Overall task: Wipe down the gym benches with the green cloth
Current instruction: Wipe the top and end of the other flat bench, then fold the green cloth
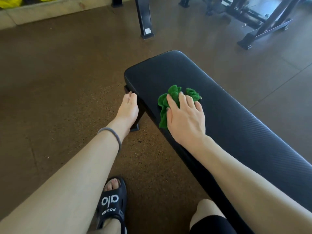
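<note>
Counter (228, 105): near end cut off by the right edge; legs mostly hidden beneath the pad.
Green cloth (164, 103): middle covered by the right hand (185, 119).
Left hand (128, 108): fingertips hidden under the counter's edge; grip cannot be told.
Sandal (112, 202): heel cut off at the bottom edge.
Gym frames (263, 19): tops cut off by the upper edge.
Yellow objects (10, 1): cropped, unidentifiable.

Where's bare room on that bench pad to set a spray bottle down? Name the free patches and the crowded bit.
Free: the rounded far end of the bench pad, beyond the green cloth; also the long stretch on the pad's right side, from the cloth back toward the near end. Crowded: mid-pad at the left edge, where the right hand presses the cloth and the left hand touches the pad's side.
</note>
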### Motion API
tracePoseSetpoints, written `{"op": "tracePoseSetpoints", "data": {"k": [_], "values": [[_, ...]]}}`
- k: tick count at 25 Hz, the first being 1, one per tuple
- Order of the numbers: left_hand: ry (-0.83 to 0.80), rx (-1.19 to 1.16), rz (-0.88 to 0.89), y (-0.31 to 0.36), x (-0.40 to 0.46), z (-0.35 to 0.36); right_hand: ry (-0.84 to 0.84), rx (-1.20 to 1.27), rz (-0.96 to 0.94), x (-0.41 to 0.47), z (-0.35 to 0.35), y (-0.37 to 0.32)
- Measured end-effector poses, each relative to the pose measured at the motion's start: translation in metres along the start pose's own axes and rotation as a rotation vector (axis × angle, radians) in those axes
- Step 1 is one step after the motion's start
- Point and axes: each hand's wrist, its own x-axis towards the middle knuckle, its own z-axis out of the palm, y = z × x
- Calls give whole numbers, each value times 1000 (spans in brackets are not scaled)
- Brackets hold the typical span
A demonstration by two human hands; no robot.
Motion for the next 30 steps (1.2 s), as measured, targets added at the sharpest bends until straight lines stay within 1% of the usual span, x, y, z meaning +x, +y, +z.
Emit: {"op": "tracePoseSetpoints", "data": {"k": [2, 3, 4, 5, 6, 7, 8, 9, 10, 11, 12, 15, 17, 19, 21, 24, 28, 30], "values": [[-80, 112, 10, -4, -16, -15, 44, -6, -55, -15, -9, -13], [-113, 133, 27, -5, -23, -23, 65, 33, -57, -14, -16, -17], [-136, 129, 43, -4, -27, -30, 58, 121, -23, -8, -25, -20], [-155, 105, 56, -2, -30, -37, 21, 267, 38, 1, -36, -25], [-179, 65, 68, 2, -33, -43, -27, 467, 122, 12, -48, -32], [-218, 9, 74, 8, -36, -50, -103, 741, 249, 23, -63, -42], [-269, -45, 71, 19, -41, -58, -219, 1061, 409, 35, -79, -53], [-317, -85, 59, 32, -46, -69, -376, 1362, 574, 45, -95, -65], [-345, -112, 43, 49, -52, -81, -548, 1578, 684, 52, -111, -76], [-347, -116, 21, 66, -57, -97, -699, 1708, 744, 59, -125, -87], [-325, -97, -5, 84, -63, -114, -811, 1780, 778, 65, -140, -98], [-213, 68, -50, 136, -85, -168, -1032, 1879, 816, 84, -192, -129], [-136, 154, -46, 166, -105, -198, -1126, 1881, 780, 97, -232, -145], [-67, 181, -41, 197, -129, -228, -1155, 1774, 692, 108, -277, -162], [-52, 164, -73, 227, -148, -255, -1146, 1679, 633, 116, -314, -173], [-72, 138, -125, 273, -180, -289, -1168, 1628, 572, 125, -368, -185], [-53, 105, -169, 323, -212, -331, -1251, 1589, 377, 140, -443, -206], [-45, 76, -223, 341, -221, -353, -1269, 1532, 365, 150, -467, -220]]}}
